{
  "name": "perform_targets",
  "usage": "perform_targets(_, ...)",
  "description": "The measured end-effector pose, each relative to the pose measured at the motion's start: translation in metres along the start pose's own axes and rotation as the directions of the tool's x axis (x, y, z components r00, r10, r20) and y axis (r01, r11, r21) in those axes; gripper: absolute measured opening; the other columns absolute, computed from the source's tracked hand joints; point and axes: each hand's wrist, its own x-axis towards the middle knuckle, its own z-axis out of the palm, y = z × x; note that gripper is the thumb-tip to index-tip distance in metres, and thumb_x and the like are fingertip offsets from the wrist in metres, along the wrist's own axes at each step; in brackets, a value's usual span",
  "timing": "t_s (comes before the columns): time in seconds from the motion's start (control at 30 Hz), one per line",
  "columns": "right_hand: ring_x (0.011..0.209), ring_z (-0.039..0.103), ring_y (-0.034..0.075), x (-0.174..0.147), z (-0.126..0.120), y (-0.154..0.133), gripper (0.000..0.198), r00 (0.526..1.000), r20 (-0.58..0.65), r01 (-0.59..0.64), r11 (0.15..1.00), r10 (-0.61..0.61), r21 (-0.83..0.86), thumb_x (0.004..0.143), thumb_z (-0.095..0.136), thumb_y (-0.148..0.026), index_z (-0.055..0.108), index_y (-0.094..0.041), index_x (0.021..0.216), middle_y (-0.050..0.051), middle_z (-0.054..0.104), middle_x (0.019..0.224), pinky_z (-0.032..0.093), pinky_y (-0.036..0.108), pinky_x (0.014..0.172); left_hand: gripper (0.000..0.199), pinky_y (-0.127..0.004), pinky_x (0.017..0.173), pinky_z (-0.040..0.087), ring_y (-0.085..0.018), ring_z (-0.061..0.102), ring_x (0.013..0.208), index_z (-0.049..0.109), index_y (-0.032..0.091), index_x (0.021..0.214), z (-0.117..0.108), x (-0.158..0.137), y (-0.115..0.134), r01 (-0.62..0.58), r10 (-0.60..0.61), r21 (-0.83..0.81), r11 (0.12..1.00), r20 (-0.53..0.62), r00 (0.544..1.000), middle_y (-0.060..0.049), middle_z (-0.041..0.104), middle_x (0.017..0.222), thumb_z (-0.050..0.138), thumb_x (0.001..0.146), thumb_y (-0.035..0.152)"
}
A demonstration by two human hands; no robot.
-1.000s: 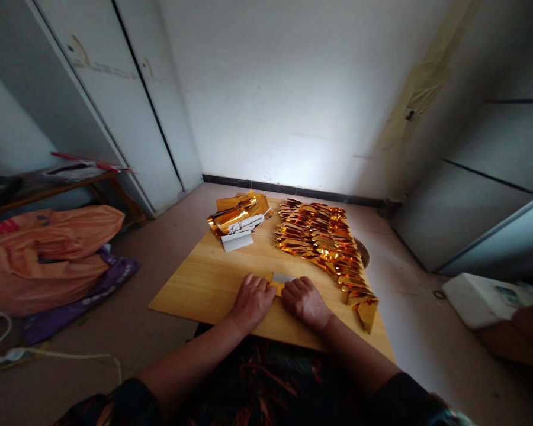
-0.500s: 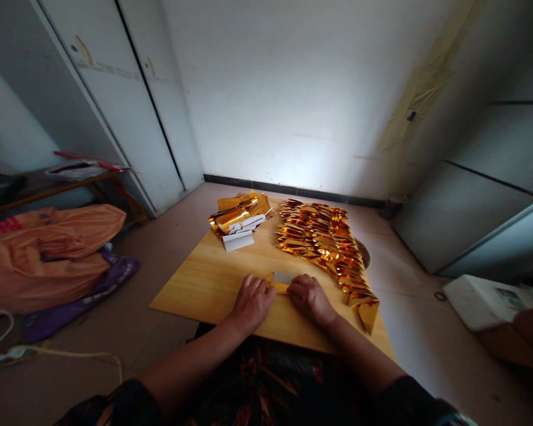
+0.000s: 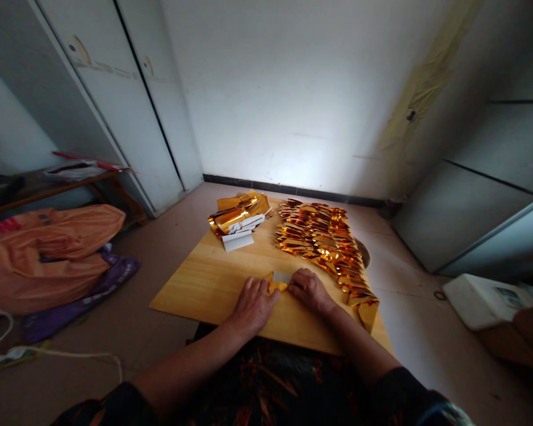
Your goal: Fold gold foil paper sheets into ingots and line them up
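A small sheet of gold foil paper (image 3: pixel 277 286) lies partly folded near the front of the wooden board (image 3: pixel 204 278), with its pale grey side showing at the back. My left hand (image 3: pixel 256 300) grips its left end, fingers curled over the edge. At its right end my right hand (image 3: pixel 308 290) pinches the paper, fingertips pressed together. To the right stand rows of folded gold foil pieces (image 3: pixel 320 236), packed closely and running down to the board's right edge. A loose stack of gold foil sheets (image 3: pixel 242 213) lies at the back left, with white paper pieces (image 3: pixel 238 240) on it.
An orange cloth or bag (image 3: pixel 48 254) rests on a purple bag (image 3: pixel 84 296) on the floor at left, near a pale cable (image 3: pixel 80 354). Cabinets (image 3: pixel 128 89) stand at left. A white box (image 3: pixel 475 302) sits on the right, and a white wall (image 3: pixel 284 106) rises behind.
My right hand has shifted slightly up and left along the paper, and my left thumb now reaches further right in front of it. The gold fold looks a little more raised.
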Motion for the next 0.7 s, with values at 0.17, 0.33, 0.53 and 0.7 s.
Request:
perform_targets(0.17,0.079,0.053,0.016,0.001,-0.006,0.003,0.016,0.996,0.055,0.069,0.996,-0.071,0.050,0.090,0.054,-0.024,0.065,-0.018,0.081,0.004,0.060,0.080,0.040,0.026,0.073,0.028,-0.050,0.096,0.036,-0.027,0.056,0.105,0.060,0.029,0.112,0.002,-0.002,0.001,-0.001,0.003,-0.029,1.000,0.054,0.999,-0.011,0.064,0.110,0.053,0.087,0.018)
perform_targets(0.33,0.078,0.053,0.015,0.005,-0.010,0.000,0.015,0.993,0.100,0.060,0.998,-0.059,-0.001,0.089,0.053,-0.020,0.065,-0.017,0.081,0.003,0.060,0.080,0.040,0.025,0.072,0.029,-0.052,0.099,0.033,-0.028,0.055,0.109,0.060,0.030,0.115,-0.005,0.000,0.000,0.007,0.001,-0.056,0.998,0.144,0.990,-0.011,0.062,0.114,0.050,0.090,0.019)
perform_targets(0.53,0.072,0.052,0.013,0.016,-0.011,-0.010,0.010,0.972,0.175,-0.142,0.984,0.159,-0.107,0.085,0.059,-0.019,0.064,-0.015,0.078,0.003,0.061,0.081,0.037,0.022,0.065,0.028,-0.050,0.102,0.032,-0.027,0.053,0.113,0.060,0.030,0.115,-0.017,0.003,0.001,0.007,0.005,-0.047,0.999,0.257,0.966,-0.012,0.061,0.118,0.048,0.091,0.023)
perform_targets(0.7,0.074,0.053,0.013,0.022,-0.015,-0.019,0.011,0.946,0.217,-0.200,0.959,0.242,-0.199,0.086,0.058,-0.024,0.065,-0.016,0.081,0.003,0.062,0.085,0.037,0.022,0.066,0.029,-0.050,0.102,0.031,-0.027,0.052,0.115,0.059,0.029,0.117,-0.016,0.004,0.002,0.021,-0.003,-0.069,0.997,0.247,0.969,-0.012,0.060,0.120,0.047,0.092,0.022)
